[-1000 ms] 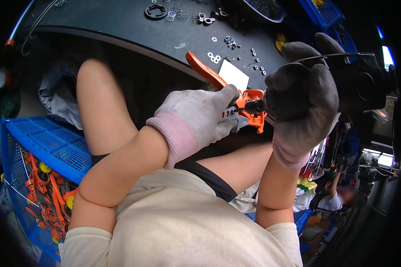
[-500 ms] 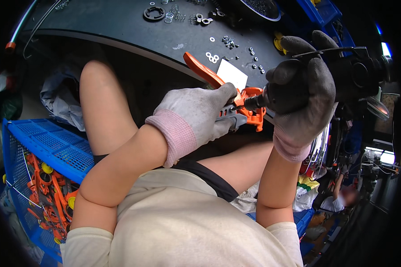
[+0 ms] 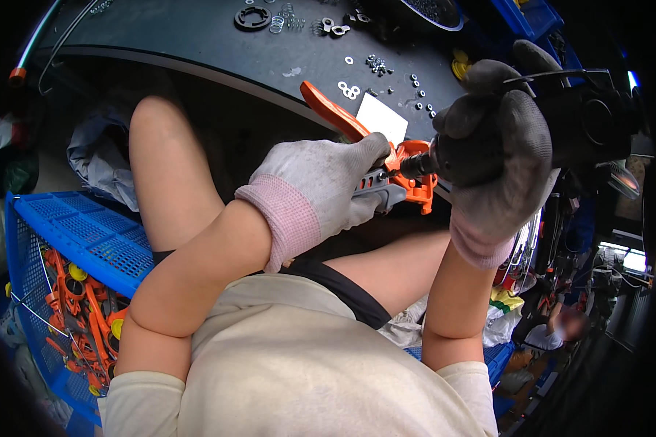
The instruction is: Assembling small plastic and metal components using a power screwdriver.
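Wrapped round an orange-and-grey hand tool (image 3: 334,111) is my gloved left hand (image 3: 315,175), closed, holding it over my lap by the table edge. Its long orange handle slants up to the left, and an orange bracket-like end lies by the driver tip. My gloved right hand (image 3: 509,146) is closed around a black power screwdriver (image 3: 470,156) that points left. The driver's tip meets the grey part of the tool beside my left thumb; the exact contact is too small to make out. Part of the driver's body is hidden by my fingers.
On the dark table (image 3: 197,51) lie washers (image 3: 349,90), small screws (image 3: 377,65), nuts (image 3: 419,95), springs (image 3: 278,25), a black ring (image 3: 253,18) and a white card (image 3: 381,118). A blue crate (image 3: 80,240) of orange tools (image 3: 80,306) stands at left. Another person (image 3: 554,331) is at far right.
My right hand and the power screwdriver have shifted slightly to the right. My left hand keeps its hold on the tool, with the driver tip still against it.
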{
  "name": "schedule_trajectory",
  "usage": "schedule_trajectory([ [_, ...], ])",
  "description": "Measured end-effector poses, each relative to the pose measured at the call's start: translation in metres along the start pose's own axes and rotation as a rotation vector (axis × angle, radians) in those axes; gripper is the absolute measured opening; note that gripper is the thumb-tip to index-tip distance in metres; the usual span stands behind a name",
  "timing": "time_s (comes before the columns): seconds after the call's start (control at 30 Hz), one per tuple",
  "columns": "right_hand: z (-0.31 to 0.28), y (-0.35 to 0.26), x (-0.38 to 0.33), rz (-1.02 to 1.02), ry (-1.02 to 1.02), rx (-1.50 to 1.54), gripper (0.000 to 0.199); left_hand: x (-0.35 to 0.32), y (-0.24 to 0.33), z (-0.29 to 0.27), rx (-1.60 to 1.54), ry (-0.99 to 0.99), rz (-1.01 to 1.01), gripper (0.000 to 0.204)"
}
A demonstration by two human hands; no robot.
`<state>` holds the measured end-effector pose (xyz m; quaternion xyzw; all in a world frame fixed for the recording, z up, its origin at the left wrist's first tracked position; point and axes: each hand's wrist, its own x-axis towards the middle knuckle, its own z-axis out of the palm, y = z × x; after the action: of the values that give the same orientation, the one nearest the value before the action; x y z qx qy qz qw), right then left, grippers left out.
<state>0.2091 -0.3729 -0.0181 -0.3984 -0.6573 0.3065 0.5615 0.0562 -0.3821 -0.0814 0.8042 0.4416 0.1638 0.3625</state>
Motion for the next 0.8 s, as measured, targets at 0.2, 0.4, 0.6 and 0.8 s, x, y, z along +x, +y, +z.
schedule_trajectory([
  [0.2,-0.009,-0.004,-0.006,0.122,-0.023,0.08,0.044,0.0,0.002,-0.001,-0.003,-0.008,-0.013,0.042],
  [0.4,-0.057,-0.043,0.0,0.118,-0.245,0.72,0.048,-0.003,0.002,0.001,0.048,0.026,0.018,0.037],
  [0.6,-0.064,-0.038,-0.034,-0.027,0.006,0.752,0.042,0.013,0.003,0.001,0.322,0.219,0.291,0.023],
  [0.8,-0.078,-0.014,-0.075,-0.09,0.213,0.775,0.05,0.027,-0.007,-0.005,0.289,0.101,0.632,0.02],
])
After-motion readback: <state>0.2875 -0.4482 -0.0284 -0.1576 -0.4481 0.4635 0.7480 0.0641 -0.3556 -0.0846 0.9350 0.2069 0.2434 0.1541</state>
